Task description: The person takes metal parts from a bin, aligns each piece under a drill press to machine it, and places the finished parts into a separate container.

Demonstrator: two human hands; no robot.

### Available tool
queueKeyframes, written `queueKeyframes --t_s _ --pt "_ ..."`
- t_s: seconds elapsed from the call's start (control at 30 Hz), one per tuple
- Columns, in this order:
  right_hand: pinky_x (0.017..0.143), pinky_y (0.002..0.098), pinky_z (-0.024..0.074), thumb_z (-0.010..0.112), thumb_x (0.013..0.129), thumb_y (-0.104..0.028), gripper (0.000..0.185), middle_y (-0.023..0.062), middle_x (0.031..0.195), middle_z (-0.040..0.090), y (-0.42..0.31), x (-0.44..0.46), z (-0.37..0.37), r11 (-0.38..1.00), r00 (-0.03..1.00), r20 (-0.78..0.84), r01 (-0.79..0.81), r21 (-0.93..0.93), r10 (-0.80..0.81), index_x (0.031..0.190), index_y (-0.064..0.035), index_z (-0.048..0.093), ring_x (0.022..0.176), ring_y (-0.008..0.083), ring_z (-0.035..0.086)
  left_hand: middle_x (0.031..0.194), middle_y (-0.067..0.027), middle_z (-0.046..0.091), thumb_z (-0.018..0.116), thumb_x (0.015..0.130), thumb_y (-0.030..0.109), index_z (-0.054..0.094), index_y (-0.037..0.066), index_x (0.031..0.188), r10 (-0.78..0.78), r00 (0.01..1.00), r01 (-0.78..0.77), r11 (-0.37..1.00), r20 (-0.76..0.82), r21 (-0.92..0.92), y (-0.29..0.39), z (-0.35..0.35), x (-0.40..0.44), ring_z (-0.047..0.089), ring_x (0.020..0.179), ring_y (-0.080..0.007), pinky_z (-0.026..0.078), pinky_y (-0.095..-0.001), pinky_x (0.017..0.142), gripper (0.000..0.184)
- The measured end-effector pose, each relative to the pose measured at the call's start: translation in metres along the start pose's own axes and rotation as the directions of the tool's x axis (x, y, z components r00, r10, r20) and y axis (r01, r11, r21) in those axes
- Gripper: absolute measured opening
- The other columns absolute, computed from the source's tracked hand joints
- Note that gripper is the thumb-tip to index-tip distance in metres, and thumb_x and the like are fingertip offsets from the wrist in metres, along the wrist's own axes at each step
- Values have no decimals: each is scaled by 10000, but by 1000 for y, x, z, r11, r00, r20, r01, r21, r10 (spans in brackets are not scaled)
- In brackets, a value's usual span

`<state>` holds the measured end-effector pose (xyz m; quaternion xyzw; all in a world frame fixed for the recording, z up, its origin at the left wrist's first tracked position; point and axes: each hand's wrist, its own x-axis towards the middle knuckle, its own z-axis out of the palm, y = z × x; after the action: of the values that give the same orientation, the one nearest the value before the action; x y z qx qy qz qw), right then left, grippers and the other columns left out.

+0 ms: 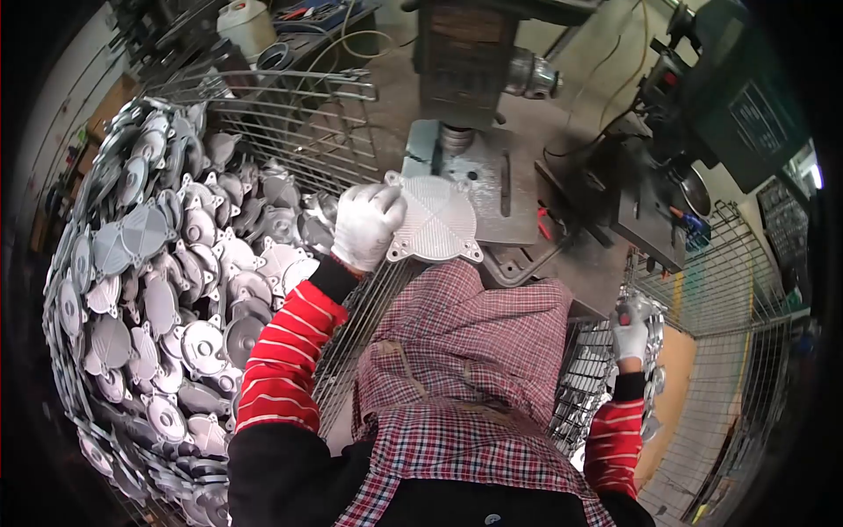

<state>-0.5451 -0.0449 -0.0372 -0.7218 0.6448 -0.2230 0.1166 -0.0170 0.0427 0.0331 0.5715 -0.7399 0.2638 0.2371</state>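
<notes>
My left hand [367, 227], in a white glove, grips the left edge of a round, ribbed metal cover [435, 220] with small screw lugs. The cover is raised in front of the drill press table [518, 193], its flat ribbed face towards me. Low on the right, my right hand [629, 332], also gloved, is at the top of a pile of metal parts [654, 338] in a wire basket. Its fingers look curled; what they hold, if anything, is hard to make out. A reddish spot shows at the fingertips.
A large wire basket [299, 114] on the left is heaped with similar metal covers [202, 342]. Behind the table stands the machine column [465, 70]. Further right are a second green machine [746, 114], red-handled pliers [544, 224] and a wire cage side [702, 290].
</notes>
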Motion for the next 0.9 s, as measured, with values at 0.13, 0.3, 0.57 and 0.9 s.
queueKeyframes --t_s 0.13,0.3,0.57,0.9 --pt "716 316 478 668 817 -157 169 109 796 651 40 -38 -5 964 971 63 -235 120 229 943 -48 644 736 191 595 1084 -96 603 567 745 140 604 115 1002 -362 920 330 922 148 202 9 1 0 594 967 -273 496 -387 764 261" --pt "711 299 468 671 799 -116 142 68 760 595 12 -42 2 982 985 101 -151 118 139 916 -38 655 714 158 535 897 -75 649 613 876 219 582 40 1102 -671 280 627 -415 687 -660 -3 18 -39 636 833 -155 509 -273 636 290" --pt "601 205 449 631 854 -83 214 34 883 654 -164 49 -24 920 976 35 191 344 -215 1063 -35 629 668 54 567 646 -28 587 604 902 279 568 18 954 -614 254 686 -430 748 -586 -1 25 -10 426 349 -77 289 -215 298 269" --pt "477 186 408 600 875 -120 190 32 849 632 -360 183 -99 504 682 -677 702 503 -275 1056 -68 628 598 69 560 823 -16 626 618 897 249 550 62 981 -534 178 664 -555 826 -501 -15 29 3 595 608 -68 421 -168 425 215"
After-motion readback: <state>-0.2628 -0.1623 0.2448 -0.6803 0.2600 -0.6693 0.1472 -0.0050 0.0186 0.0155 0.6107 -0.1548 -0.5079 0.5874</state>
